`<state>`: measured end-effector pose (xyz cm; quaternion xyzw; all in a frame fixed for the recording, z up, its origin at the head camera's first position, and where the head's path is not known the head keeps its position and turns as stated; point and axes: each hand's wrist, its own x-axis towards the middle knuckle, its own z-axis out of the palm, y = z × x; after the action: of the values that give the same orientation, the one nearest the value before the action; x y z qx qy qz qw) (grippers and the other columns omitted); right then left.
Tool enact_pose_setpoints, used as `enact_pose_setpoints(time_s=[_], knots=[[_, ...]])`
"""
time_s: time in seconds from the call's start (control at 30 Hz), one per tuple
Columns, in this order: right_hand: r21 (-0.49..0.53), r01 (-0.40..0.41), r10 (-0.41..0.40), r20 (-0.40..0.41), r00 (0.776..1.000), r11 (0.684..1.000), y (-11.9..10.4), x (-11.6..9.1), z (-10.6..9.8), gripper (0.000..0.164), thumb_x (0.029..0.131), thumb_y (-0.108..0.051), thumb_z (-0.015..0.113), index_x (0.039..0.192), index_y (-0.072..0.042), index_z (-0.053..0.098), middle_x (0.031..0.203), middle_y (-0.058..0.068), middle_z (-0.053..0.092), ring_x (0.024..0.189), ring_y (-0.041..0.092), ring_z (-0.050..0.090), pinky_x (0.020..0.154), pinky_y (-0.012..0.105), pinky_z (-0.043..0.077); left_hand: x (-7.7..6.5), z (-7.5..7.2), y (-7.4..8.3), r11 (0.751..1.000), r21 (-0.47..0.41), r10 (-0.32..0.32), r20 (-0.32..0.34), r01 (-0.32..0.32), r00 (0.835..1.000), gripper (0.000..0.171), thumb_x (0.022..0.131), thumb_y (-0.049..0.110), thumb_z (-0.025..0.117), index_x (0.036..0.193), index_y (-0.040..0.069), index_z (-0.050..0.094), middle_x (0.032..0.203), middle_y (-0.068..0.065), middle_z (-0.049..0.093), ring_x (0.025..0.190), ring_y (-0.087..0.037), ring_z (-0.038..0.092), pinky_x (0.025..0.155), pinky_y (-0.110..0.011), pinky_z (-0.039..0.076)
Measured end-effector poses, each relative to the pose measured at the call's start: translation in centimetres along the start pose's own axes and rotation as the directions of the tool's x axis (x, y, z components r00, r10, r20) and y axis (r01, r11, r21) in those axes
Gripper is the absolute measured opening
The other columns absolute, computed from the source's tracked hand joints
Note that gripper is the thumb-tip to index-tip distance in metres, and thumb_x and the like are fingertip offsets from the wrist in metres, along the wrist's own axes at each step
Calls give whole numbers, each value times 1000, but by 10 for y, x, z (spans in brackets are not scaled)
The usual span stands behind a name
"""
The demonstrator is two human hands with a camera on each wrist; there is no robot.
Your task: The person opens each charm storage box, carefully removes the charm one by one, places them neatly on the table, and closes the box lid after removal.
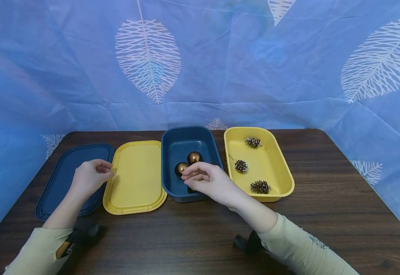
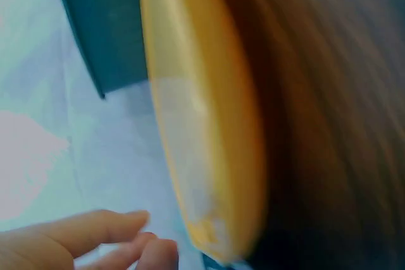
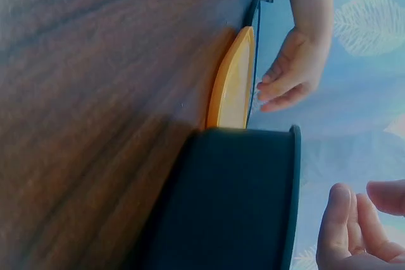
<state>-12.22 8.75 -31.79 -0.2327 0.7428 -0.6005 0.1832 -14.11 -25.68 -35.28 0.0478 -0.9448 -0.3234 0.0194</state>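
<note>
My left hand (image 1: 88,177) hovers at the left edge of the yellow lid (image 1: 136,175), its fingers and thumb lightly bent with nothing between them. In the left wrist view, its fingertips (image 2: 136,220) come close beside the lid's rim. Over the blue box (image 1: 176,147) hangs my right hand (image 1: 215,185), fingers loosely bent. A gap shows between its thumb and fingertips (image 3: 338,200) in the right wrist view, and they hold nothing. Two shiny bronze balls (image 1: 194,157) lie in that box by the fingers; a dark round thing (image 1: 191,190) is mostly hidden under the hand.
The yellow box (image 1: 272,168) at the right contains three pine cones (image 1: 241,166) with pale tips. A dark blue lid (image 1: 60,183) lies at the left, under my left hand. All stand on a dark wooden table (image 1: 193,236); a blue cloth (image 1: 213,68) with white leaves hangs behind.
</note>
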Motion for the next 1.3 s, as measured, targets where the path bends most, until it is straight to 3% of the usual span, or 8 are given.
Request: enact_pose_setpoints(time_s=[0.1,0.23,0.43,0.53,0.8,0.97,1.3], knots=[[-19,9,-9,0,1000,1000,-2,2,-4,27,94,-8,59,120,-1,58,119,19,59,108,34,58,86,46,50,-7,0,17,995,-48,92,9,-92,996,36,93,17,63,121,-6,59,109,-24,63,99,-39,60,77,-48,51],[-58,10,-9,9,1000,998,-5,8,-12,29,94,-8,60,122,1,58,120,19,59,109,33,58,84,38,51,-16,7,39,966,-160,209,41,-200,977,47,95,24,61,133,-1,52,127,-23,55,113,-37,55,90,-51,47],[-149,-10,14,28,1000,989,-11,25,-24,32,93,-4,61,124,1,58,118,19,60,103,24,62,84,32,52,-27,26,65,912,-275,342,98,-305,935,66,90,35,67,145,9,41,143,-15,43,127,-34,44,102,-49,38],[-219,-39,49,39,998,975,-13,35,-25,32,92,-5,63,124,-3,60,118,17,62,100,18,63,85,33,51,-31,36,72,898,-287,385,143,-334,912,74,88,38,69,149,13,35,151,-11,33,135,-32,36,104,-50,34],[-373,-126,155,49,987,919,-3,60,-20,41,88,-10,69,128,-4,59,128,12,57,114,23,55,92,36,48,-33,56,78,906,-210,413,246,-368,877,90,84,43,71,154,17,20,158,-7,16,142,-33,18,105,-60,26],[-438,-159,200,48,979,885,4,69,-18,47,88,-12,70,133,-7,57,132,10,54,120,24,50,95,40,45,-30,60,76,906,-192,417,269,-376,868,94,85,43,71,154,15,15,159,-7,10,143,-35,14,105,-61,25],[-607,-132,189,31,981,784,8,80,-12,37,88,-12,70,125,-7,64,120,3,63,110,19,55,91,34,46,-22,58,67,905,-181,424,297,-385,856,100,80,55,70,154,13,17,160,-2,5,144,-30,12,106,-60,25]])
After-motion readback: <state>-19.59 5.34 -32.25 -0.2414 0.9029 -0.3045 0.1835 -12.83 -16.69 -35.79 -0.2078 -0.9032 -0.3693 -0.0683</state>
